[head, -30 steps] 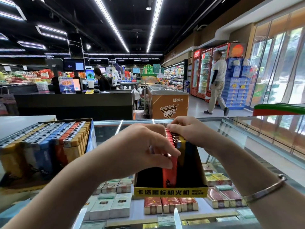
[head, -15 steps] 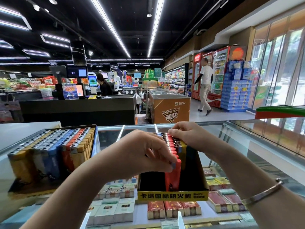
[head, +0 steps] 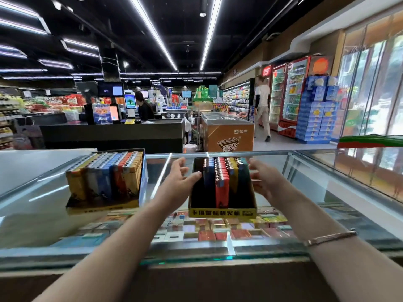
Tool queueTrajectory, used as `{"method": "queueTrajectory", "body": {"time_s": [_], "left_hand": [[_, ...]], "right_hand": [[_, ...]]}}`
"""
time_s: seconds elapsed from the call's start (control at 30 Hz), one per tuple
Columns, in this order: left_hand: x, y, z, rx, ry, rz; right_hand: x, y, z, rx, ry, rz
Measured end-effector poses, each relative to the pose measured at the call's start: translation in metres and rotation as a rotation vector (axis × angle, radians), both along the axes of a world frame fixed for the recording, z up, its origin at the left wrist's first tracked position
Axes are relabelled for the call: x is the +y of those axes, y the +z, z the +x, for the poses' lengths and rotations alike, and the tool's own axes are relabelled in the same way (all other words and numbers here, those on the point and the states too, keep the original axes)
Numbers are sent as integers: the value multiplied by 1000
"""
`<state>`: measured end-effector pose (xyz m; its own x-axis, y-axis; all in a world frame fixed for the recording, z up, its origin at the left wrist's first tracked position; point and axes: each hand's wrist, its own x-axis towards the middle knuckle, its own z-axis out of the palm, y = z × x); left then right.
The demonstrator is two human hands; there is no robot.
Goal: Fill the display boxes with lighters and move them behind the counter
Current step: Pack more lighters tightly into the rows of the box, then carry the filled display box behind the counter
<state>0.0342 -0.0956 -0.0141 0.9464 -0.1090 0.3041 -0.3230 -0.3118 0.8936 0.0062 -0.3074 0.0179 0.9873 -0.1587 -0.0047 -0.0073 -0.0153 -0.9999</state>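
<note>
On the shiny glass counter (head: 305, 184), square cardboard display box (head: 222, 212) of smooth plastic lighters (head: 221, 182), left hand (head: 178, 182) thumb touching its side, fingers straight, right hand (head: 265, 182) spread loose beside it, holding nothing, second full box (head: 104, 182) nearby

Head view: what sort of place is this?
Most likely a supermarket, at its tobacco counter: a glass counter over cigarette packs, a checkout ahead, drink fridges on the right.

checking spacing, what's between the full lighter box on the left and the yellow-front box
Head view: the left hand, thumb touching the yellow-front box, over bare glass counter; the full box stands apart.
</note>
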Motion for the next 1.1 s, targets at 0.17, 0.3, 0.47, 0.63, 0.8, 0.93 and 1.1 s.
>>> {"method": "queueTrajectory", "body": {"time_s": [0.17,0.3,0.47,0.63,0.8,0.93,1.1], "left_hand": [[-9,3,-19,227,-131,-97],[-11,4,-20,254,-96,-109],[-28,8,-5,328,-38,-222],[-44,5,22,363,-45,-326],[-49,3,26,318,-171,-392],[-51,7,20,258,-117,-358],[-53,15,14,326,47,-328]], "right_hand": [[4,-6,-16,-53,35,-103],[8,-12,-2,-56,32,-147],[13,-18,23,50,38,159],[3,-23,51,87,119,362],[-6,-38,58,92,178,496],[2,-43,51,8,71,456],[11,-34,40,-43,-6,374]]}}
